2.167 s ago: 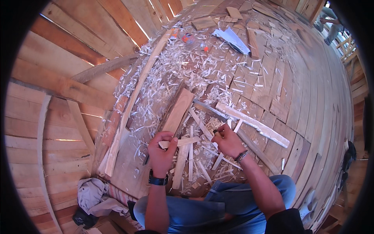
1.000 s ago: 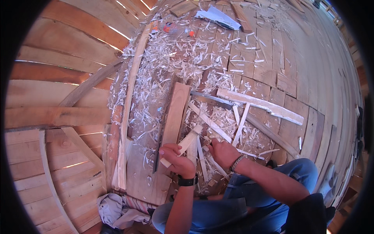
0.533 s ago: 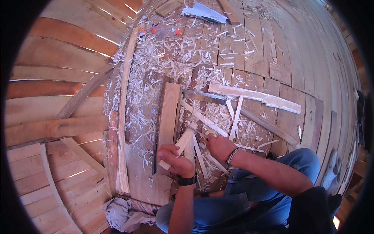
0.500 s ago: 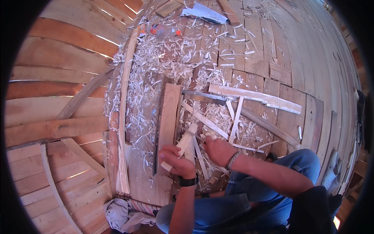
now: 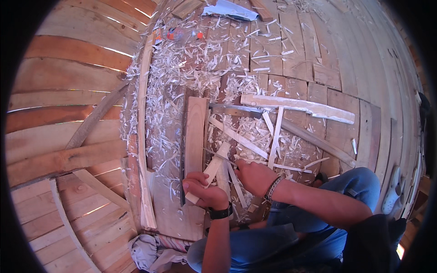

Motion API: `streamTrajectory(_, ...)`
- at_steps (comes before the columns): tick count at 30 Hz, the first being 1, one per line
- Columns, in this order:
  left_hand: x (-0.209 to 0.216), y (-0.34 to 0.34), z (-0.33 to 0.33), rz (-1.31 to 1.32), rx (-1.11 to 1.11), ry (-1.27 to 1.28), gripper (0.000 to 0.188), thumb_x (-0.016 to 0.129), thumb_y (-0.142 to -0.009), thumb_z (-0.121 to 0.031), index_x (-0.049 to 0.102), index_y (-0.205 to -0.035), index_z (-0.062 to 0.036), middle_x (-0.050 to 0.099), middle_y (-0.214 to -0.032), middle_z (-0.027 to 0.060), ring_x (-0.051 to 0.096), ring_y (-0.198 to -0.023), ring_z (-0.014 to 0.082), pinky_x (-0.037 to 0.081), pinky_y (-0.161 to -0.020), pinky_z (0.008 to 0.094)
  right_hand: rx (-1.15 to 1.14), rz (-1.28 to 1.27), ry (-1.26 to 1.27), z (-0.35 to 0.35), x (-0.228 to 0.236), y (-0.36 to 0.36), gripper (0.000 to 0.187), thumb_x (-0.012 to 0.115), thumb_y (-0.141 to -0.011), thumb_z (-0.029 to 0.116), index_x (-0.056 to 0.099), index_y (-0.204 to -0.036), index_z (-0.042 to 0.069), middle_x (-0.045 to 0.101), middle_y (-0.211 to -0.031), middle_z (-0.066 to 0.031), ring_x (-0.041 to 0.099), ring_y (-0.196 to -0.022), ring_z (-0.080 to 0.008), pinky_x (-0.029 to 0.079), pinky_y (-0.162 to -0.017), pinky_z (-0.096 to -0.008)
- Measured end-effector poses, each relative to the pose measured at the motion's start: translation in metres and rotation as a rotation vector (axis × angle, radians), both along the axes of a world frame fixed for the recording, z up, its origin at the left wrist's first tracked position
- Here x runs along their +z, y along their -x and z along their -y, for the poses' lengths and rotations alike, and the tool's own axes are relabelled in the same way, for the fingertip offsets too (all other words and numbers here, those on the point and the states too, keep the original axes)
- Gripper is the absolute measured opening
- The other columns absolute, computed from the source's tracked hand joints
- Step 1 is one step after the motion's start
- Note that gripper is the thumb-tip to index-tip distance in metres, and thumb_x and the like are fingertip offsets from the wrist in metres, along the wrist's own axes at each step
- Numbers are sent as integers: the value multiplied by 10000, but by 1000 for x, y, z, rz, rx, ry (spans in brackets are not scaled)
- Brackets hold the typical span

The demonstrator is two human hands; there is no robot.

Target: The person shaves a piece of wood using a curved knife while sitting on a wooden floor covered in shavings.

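My left hand [image 5: 207, 193] is closed around the lower end of a short, pale wooden piece [image 5: 213, 169], which slants up and away from me. My right hand [image 5: 256, 177] is a fist, with a thin knife blade [image 5: 223, 157] reaching left from it across the upper part of the piece; the handle is hidden by the fingers. Beneath the held piece stands a light wooden block [image 5: 223, 179], partly covered. Left of it lies a reddish-brown board [image 5: 196, 132]. Beyond my hands, a toothed saw blade [image 5: 234, 110] rests among shavings.
Curled shavings [image 5: 177, 91] cover much of the plank floor. A whitish board [image 5: 298, 108], a darker bar [image 5: 318, 144] and thin strips [image 5: 239, 138] lie ahead and right. A long batten [image 5: 144, 127] runs along the left, near the plank wall [image 5: 59, 109]. A clear bottle [image 5: 182, 34] lies far off.
The knife blade now shows across the wooden piece, where it could not be made out before. My right hand has shifted slightly; my left keeps its hold. The whole view has moved a little.
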State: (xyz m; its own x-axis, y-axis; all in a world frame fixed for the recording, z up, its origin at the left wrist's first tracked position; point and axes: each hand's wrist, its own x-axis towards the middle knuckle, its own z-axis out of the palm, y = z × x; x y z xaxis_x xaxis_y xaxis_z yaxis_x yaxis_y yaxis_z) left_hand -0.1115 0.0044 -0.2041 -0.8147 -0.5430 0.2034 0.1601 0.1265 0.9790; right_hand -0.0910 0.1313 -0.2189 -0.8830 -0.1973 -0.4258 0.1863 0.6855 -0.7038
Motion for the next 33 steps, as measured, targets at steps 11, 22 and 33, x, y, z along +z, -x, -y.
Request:
streamTrajectory(11,-3,1,1,-28,-5,-17,420,363,-1012,-340,284,-673,-105,311,-632,7,353,-636,146,324,-661,307,-40,3,-6,-2,-14,-3,294,454,-978,267,488,-989,-25,633,-678,-236,654,-681,-422,532,-622,-501)
streamTrajectory(22,-5,0,-1,-31,22,36,416,337,-1015,-326,283,-665,-108,321,-621,13,346,-610,146,328,-637,305,-45,3,-8,-2,-12,0,287,468,-972,272,487,-976,-15,643,-700,-237,660,-677,-408,529,-585,-499)
streamTrajectory(33,-8,6,9,-43,38,-76,422,354,-1010,-339,265,-667,-110,299,-631,10,348,-634,155,323,-666,314,-30,24,-10,1,-18,3,289,471,-971,259,490,-988,-29,654,-736,-243,658,-697,-421,532,-629,-509)
